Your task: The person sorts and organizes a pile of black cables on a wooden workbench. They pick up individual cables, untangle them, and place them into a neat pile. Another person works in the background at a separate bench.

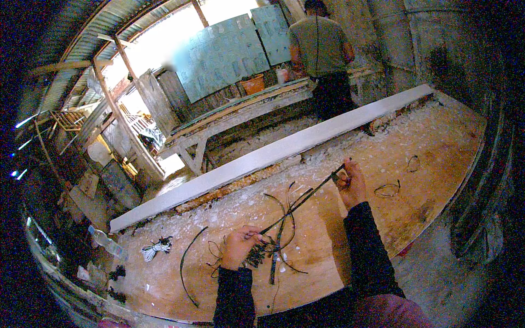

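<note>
A thin dark strip (302,202) is stretched at a slant between my two hands above a wooden work board. My left hand (238,247) is closed on its lower end, and my right hand (353,187) pinches the upper end, farther off and to the right. Beneath the strip lie several longer dark strips (289,210), some curved and crossing each other. Close beside my left hand is a small heap of short dark pieces (256,257). One more curved strip (182,265) rests on the board to the left of that hand.
Two thin dark loops (387,189) lie at the right. A tied white bundle (156,249) and a clear plastic bottle (108,243) are at the left. A long white beam (262,158) borders the board's far side. Beyond it, a person (320,49) stands by a bench holding an orange bucket (252,85).
</note>
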`<state>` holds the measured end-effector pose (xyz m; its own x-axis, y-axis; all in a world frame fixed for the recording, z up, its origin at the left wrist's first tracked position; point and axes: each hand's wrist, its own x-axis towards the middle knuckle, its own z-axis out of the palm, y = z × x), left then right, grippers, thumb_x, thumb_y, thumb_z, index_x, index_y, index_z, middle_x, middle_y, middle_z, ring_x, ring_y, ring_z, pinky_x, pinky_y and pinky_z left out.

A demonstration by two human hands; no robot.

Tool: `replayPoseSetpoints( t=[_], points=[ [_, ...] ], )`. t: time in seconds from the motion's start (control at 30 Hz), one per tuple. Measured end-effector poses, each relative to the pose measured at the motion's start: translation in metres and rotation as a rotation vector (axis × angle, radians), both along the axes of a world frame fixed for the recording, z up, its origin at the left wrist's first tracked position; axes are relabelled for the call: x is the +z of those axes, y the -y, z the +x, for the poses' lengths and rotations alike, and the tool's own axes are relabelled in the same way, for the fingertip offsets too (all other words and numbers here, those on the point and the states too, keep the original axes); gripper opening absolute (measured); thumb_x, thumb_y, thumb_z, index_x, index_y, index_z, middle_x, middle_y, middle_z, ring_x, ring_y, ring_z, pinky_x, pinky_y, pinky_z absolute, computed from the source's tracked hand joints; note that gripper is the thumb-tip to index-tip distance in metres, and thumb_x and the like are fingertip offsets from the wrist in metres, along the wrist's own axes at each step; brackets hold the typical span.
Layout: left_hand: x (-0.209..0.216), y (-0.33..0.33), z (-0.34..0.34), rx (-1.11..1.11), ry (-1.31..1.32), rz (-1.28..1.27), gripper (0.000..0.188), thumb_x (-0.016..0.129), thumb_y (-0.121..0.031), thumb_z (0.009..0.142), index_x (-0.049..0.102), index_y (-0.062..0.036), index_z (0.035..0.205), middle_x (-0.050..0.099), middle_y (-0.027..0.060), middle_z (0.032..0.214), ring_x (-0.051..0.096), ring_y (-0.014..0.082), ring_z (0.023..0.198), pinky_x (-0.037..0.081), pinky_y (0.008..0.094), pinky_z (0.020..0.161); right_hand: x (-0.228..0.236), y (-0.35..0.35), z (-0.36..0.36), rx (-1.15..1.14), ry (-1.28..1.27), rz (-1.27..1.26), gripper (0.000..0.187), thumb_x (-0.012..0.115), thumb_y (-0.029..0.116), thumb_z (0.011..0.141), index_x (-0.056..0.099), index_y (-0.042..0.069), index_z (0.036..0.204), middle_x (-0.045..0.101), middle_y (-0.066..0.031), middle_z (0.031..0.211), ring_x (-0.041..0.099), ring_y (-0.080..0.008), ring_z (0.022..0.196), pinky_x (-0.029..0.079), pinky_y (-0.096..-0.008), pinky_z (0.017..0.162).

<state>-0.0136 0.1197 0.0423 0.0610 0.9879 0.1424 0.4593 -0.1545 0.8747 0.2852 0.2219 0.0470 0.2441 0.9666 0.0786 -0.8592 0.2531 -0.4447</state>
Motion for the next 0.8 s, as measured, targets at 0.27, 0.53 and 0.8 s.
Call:
replayPoseSetpoints(
  t=[0.27, 0.53, 0.8],
  points=[
    [0.0101, 0.0066, 0.003, 0.016, -0.19, -0.008, 0.018, 0.059, -0.006, 0.072, 0.059, -0.001, 0.09, 0.062, 0.0077, 0.077, 0.058, 0.0138, 0.07, 0.044, 0.0244, 0.064, 0.0035, 0.0027, 0.001, -0.004, -0.095, -0.003, 0.007, 0.05, 0.021, 0.083, 0.047, 0.014, 0.081, 0.047, 0.0054, 0.07, 0.035, -0.0043, 0.049, 0.027, -0.0145, 0.037],
    [0.0045, 0.0024, -0.0036, 0.029, -0.169, 0.077, 0.018, 0.059, -0.009, 0.074, 0.06, -0.0022, 0.091, 0.062, 0.0076, 0.076, 0.058, 0.0135, 0.069, 0.044, 0.0243, 0.062, -0.0044, -0.0045, 0.0088, -0.149, -0.068, -0.066, 0.014, 0.058, 0.01, 0.077, 0.049, 0.015, 0.087, 0.053, 0.0028, 0.076, 0.05, -0.0063, 0.059, 0.04, -0.0149, 0.042],
    [0.0045, 0.002, 0.0032, 0.158, 0.002, 0.033, 0.013, 0.058, -0.01, 0.076, 0.058, -0.002, 0.086, 0.061, 0.0061, 0.074, 0.057, 0.0131, 0.067, 0.045, 0.0231, 0.061, 0.0033, 0.0003, -0.0004, -0.085, -0.017, -0.01, 0.007, 0.056, 0.012, 0.078, 0.05, 0.013, 0.081, 0.056, -0.0003, 0.078, 0.056, -0.0109, 0.068, 0.045, -0.0185, 0.05]
  ],
)
